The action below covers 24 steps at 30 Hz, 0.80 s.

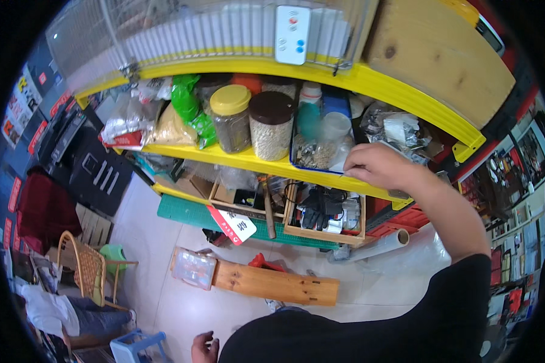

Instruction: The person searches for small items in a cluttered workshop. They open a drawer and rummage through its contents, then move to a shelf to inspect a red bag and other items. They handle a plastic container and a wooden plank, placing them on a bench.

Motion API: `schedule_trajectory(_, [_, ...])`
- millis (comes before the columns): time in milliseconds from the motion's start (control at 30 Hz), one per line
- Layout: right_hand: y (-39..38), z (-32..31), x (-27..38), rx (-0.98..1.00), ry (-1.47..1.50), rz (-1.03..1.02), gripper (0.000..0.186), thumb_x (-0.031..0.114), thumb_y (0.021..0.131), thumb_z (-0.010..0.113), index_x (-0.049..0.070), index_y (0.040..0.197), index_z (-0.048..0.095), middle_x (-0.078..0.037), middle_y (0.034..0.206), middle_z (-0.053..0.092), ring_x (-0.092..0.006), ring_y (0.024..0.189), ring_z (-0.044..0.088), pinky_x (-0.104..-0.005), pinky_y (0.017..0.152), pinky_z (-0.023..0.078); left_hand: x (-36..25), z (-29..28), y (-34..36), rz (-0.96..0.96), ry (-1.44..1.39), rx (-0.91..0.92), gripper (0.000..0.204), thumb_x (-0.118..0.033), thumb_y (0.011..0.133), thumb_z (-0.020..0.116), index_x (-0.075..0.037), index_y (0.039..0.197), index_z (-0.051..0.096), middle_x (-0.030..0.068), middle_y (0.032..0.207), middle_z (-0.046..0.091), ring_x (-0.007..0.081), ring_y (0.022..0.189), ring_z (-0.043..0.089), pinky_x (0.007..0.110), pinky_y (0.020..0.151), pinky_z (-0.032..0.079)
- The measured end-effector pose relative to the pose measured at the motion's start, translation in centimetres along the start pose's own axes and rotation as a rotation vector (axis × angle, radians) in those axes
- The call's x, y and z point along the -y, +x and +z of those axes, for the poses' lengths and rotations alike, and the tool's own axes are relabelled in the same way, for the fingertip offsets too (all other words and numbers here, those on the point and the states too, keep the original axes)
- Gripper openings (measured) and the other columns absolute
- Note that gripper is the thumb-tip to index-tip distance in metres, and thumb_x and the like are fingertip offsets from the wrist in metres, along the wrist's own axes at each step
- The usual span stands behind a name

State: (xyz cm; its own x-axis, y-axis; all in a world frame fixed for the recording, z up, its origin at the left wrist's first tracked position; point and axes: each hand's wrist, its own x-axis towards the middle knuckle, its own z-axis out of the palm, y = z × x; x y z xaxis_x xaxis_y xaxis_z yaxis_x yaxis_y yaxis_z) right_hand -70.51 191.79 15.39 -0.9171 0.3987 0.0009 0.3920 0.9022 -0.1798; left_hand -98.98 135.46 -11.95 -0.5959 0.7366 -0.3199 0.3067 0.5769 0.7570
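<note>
Your left hand (204, 347) hangs low by your body, fingers loosely curled and holding nothing. Up on the yellow shelf (248, 160), past the two jars (251, 124), your right hand (378, 166) rests at the blue tray (312, 162), fingers curled downward; whether they hold anything cannot be told.

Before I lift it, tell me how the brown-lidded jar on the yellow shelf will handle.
The brown-lidded jar looks filled to the top with pale grain, so probably heavy for its size. Its clear smooth wall may be slippery. It stands tight beside the yellow-lidded jar, so pushing it sideways would likely nudge that one. The right hand rests near the blue tray.
</note>
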Motion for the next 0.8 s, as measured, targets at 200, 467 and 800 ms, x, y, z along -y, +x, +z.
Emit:
schedule_trajectory(200, [1.6,7.7,10.9,0.045,1.191,-0.023,0.010,0.006,0.091,0.071,0.001,0.100,0.071,-0.004,0.091,0.070,-0.0091,0.080,0.065,-0.0242,0.073,0.054,-9.5,-1.3,1.5,0.058,-0.145,-0.114,0.025,-0.011,0.091,0.070,-0.001,0.114,0.069,0.0143,0.108,0.070,0.0205,0.101,0.067,0.033,0.089,0.053])
schedule_trajectory(467, [7.3,19.3,26.3,0.569,1.240,-0.332,0.009,0.010,0.093,0.069,0.001,0.096,0.070,-0.003,0.090,0.068,-0.0113,0.081,0.064,-0.0262,0.073,0.052,-15.4,-2.9,-1.0,0.161,-0.421,-0.150,0.024,-0.016,0.096,0.066,-0.003,0.115,0.070,0.0137,0.107,0.068,0.0212,0.093,0.068,0.034,0.082,0.056])
schedule_trajectory(800, [1.4,28.2,49.1,0.654,1.112,-0.902,0.014,0.003,0.090,0.069,-0.004,0.102,0.065,-0.011,0.096,0.067,-0.0164,0.087,0.064,-0.0279,0.077,0.052,-4.3,0.1,-20.3,-0.085,-0.576,-0.717,0.024,-0.022,0.092,0.068,0.001,0.097,0.069,0.0113,0.084,0.070,0.0185,0.074,0.064,0.033,0.070,0.052])
